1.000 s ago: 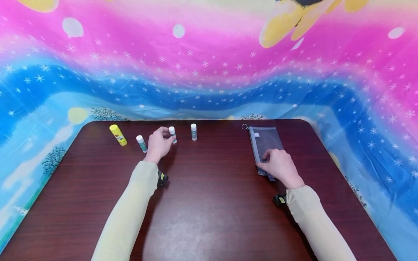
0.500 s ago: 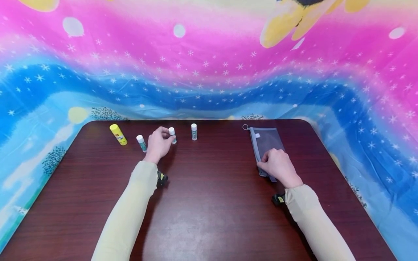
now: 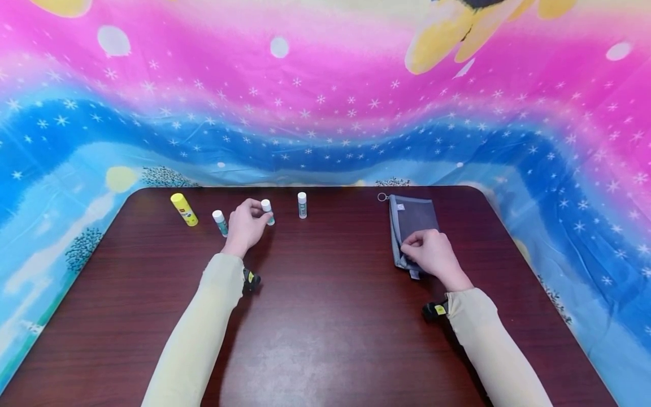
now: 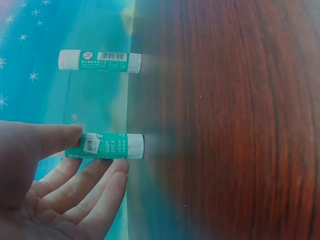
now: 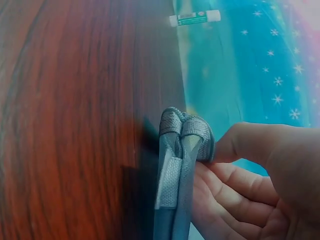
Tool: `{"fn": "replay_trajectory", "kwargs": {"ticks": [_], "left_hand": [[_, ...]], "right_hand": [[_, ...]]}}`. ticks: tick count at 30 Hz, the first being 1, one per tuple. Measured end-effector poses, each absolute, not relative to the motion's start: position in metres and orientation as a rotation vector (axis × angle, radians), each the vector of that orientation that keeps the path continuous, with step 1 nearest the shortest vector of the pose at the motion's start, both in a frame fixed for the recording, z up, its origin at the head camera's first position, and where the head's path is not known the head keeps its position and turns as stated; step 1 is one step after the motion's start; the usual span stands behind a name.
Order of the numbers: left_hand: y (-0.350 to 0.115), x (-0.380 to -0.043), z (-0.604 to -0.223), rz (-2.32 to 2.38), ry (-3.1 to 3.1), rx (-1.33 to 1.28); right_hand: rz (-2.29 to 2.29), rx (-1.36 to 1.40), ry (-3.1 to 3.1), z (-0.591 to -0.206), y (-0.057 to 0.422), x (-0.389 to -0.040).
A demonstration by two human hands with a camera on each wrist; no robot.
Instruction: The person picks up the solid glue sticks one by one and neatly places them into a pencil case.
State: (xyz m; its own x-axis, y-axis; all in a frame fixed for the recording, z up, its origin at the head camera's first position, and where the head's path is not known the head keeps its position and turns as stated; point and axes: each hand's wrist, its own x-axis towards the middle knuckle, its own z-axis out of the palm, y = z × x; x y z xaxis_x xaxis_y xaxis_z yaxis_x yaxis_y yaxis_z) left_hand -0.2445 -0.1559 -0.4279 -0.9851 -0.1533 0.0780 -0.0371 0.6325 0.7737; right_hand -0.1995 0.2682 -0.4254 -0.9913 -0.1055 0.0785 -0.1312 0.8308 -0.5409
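In the head view, my left hand (image 3: pixel 246 227) pinches a small white-capped glue stick (image 3: pixel 267 205) between thumb and fingers. The left wrist view shows its green label, with the thumb across one side and the fingertips along the other. Over to the right, my right hand (image 3: pixel 432 251) pinches a grey mesh zip pouch (image 3: pixel 419 213) by its edge near the closer end. Seen from the right wrist, the zipper end (image 5: pixel 172 182) of the pouch sits in front of the thumb and fingers. A ring hangs from the far corner of the pouch.
Another green-and-white glue stick (image 3: pixel 302 206) stands right of my left hand, and one more (image 3: pixel 221 224) stands just left of it. Farther left is a larger yellow glue stick (image 3: pixel 184 210). A patterned cloth (image 3: pixel 325 130) rises behind the dark wooden table (image 3: pixel 315 316).
The near end of the pouch has lifted and shifted slightly away from me, its zipper edge parting a little under my right hand. My left hand and its glue stick have barely moved.
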Motion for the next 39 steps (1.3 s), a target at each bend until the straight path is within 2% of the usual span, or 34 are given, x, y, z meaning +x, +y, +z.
{"fn": "replay_trajectory", "kwargs": {"ticks": [16, 39], "left_hand": [[-0.158, -0.236, -0.425, -1.389, -2.693, 0.191], [-0.152, -0.212, -0.427, -1.502, -2.620, 0.159]], "right_hand": [[1.498, 0.002, -3.003, -0.422, 0.258, -0.199], [1.996, -0.012, -2.812, -0.431, 0.235, -0.202]]}}
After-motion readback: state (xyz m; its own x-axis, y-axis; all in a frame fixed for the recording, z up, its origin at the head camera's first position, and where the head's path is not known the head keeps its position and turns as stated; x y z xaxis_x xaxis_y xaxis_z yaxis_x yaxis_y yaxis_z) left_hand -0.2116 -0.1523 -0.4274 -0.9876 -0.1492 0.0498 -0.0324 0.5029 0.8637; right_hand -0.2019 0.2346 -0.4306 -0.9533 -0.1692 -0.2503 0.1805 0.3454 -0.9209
